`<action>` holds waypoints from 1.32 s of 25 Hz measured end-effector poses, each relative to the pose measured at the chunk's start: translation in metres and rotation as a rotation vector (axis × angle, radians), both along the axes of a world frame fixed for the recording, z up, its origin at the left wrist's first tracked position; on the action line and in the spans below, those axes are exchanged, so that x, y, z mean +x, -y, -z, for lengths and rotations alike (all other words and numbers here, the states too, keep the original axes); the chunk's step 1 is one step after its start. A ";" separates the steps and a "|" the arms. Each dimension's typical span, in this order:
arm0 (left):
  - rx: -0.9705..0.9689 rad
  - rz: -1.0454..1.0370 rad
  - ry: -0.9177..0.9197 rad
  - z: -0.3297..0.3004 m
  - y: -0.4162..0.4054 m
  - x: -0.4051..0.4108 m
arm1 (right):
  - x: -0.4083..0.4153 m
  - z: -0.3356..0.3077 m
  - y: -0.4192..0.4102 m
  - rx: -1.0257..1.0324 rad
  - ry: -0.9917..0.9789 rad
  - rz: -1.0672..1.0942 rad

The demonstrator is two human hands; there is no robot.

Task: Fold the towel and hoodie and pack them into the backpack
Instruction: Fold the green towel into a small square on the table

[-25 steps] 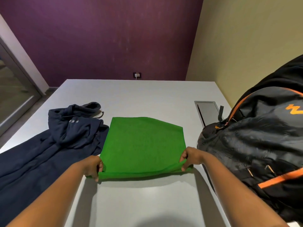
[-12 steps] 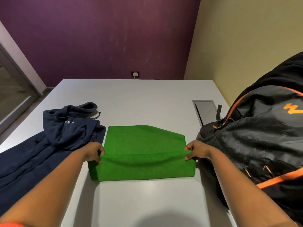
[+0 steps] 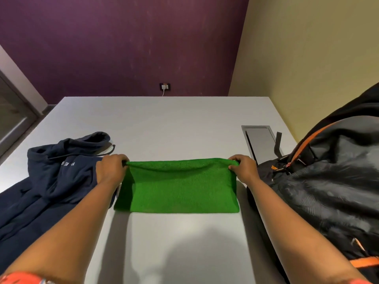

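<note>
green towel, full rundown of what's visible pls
The green towel is a bright green, fuzzy terry-like cloth, folded into a wide rectangle and lying on the white table between the navy hoodie and the black backpack. Its near edge lies flat and straight; its far edge is raised slightly, with the left hand pinching the far left corner and the right hand pinching the far right one. The cloth sags a little between them. Its left side meets the hoodie.

A folded green towel (image 3: 178, 189) lies on the table between a spread navy hoodie (image 3: 51, 181) and a black-and-orange backpack (image 3: 328, 191).
</note>
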State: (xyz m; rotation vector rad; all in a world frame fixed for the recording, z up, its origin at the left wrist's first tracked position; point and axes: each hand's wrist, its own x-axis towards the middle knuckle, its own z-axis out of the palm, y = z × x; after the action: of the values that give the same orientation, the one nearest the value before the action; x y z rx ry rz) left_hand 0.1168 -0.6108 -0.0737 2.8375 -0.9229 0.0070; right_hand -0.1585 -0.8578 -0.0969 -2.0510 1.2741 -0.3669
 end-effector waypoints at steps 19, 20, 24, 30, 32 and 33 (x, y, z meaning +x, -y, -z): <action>0.674 0.407 -0.592 0.083 -0.033 -0.061 | 0.008 0.042 -0.053 -0.060 -0.545 -0.771; 0.699 0.416 -0.619 0.080 -0.034 -0.059 | 0.008 0.036 -0.050 -0.039 -0.460 -0.695; 0.539 0.378 -0.564 0.078 -0.032 -0.052 | -0.002 0.034 -0.040 -0.075 -0.194 0.020; 0.270 0.387 -0.388 0.081 -0.015 -0.067 | 0.010 0.037 -0.049 0.343 -0.120 0.026; 0.291 0.376 -0.470 0.083 -0.012 -0.071 | 0.012 0.031 -0.056 0.396 -0.148 -0.277; 0.313 0.369 -0.485 0.084 -0.010 -0.071 | 0.011 0.028 -0.060 0.436 -0.180 -0.407</action>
State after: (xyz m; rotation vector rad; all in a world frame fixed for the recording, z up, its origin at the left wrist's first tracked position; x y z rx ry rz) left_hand 0.0454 -0.6003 -0.1578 2.6655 -1.3909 -0.8933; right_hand -0.1475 -0.7977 -0.1246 -1.9224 0.9008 0.2661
